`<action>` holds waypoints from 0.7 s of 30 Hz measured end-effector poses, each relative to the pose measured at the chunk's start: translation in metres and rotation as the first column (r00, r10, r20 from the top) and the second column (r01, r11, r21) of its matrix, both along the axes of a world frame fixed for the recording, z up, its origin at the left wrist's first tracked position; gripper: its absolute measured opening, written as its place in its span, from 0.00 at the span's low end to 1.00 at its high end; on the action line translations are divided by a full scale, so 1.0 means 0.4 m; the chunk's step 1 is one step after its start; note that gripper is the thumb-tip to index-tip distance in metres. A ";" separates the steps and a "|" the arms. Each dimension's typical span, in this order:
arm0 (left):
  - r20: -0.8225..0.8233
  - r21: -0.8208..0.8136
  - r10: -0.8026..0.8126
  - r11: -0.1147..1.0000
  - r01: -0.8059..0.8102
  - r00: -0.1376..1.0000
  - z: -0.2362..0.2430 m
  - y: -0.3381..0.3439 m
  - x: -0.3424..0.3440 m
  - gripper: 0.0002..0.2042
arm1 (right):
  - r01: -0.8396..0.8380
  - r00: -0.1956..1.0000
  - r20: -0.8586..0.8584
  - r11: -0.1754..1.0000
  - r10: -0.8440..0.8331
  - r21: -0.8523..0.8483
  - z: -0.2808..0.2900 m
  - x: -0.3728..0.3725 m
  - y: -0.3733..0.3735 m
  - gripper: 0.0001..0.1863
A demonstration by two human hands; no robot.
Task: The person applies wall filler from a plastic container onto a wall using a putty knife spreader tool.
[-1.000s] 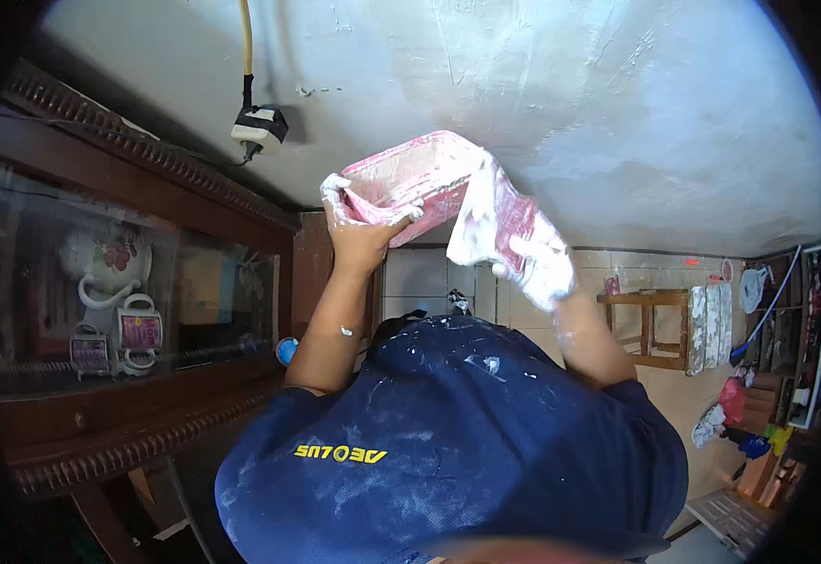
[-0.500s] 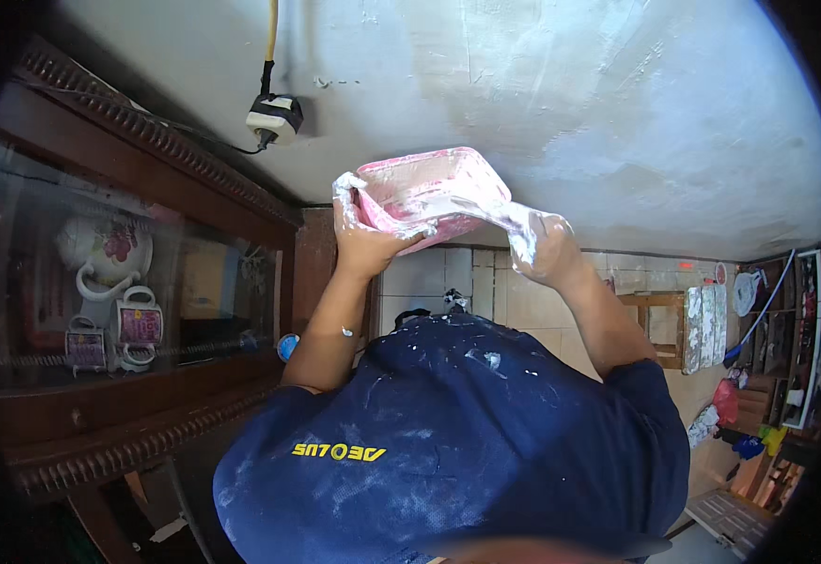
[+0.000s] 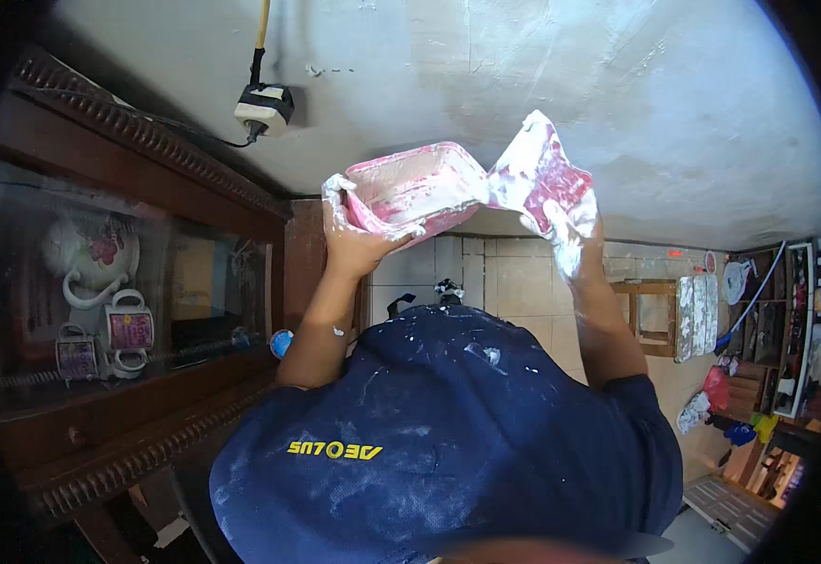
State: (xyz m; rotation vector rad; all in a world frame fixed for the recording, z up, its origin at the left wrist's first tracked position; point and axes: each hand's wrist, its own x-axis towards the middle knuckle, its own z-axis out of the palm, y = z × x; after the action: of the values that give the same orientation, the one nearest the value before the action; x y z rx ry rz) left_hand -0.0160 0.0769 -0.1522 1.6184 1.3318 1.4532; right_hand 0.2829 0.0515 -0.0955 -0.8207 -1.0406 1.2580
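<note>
Tub (image 3: 443, 223) is gripped by left hand (image 3: 359, 235), scraper (image 3: 561, 179) by right hand (image 3: 575, 230) — fingers curled round each. Shirt (image 3: 485, 432) is yellow-lettered.

The tub (image 3: 453, 174) at twelve o'clock is pink smeared with white, like the flat tool (image 3: 551, 179) at two. The shirt (image 3: 448, 423) at six is navy, white-speckled, with yellow lettering (image 3: 335, 450); the wall (image 3: 561, 56) at one is pale grey-blue, the cabinet (image 3: 138, 404) at nine dark reddish-brown.

Smeared plastic tub (image 3: 443, 222), wooden cabinet (image 3: 138, 414)
</note>
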 end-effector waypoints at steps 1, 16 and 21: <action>0.095 0.030 -0.038 0.999 0.035 0.995 0.007 -0.002 0.011 0.47 | -0.012 0.991 -0.133 0.994 -0.003 -0.112 -0.017 -0.003 0.014 0.24; 0.060 0.035 -0.033 0.999 0.031 0.998 -0.014 0.038 0.112 0.47 | -0.068 0.742 0.631 0.912 -0.226 0.406 -0.108 0.091 0.000 0.11; -0.006 0.062 0.040 0.997 -0.039 0.999 0.003 0.036 0.171 0.45 | 0.110 0.993 -0.018 0.979 -0.115 -0.174 -0.065 0.136 0.030 0.16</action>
State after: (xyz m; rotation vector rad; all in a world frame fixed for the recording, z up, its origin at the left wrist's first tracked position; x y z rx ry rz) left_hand 0.0526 0.0912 -0.1512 1.6465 1.3418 1.5277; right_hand 0.3373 0.0636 -0.1214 -0.9786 -0.8593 1.2714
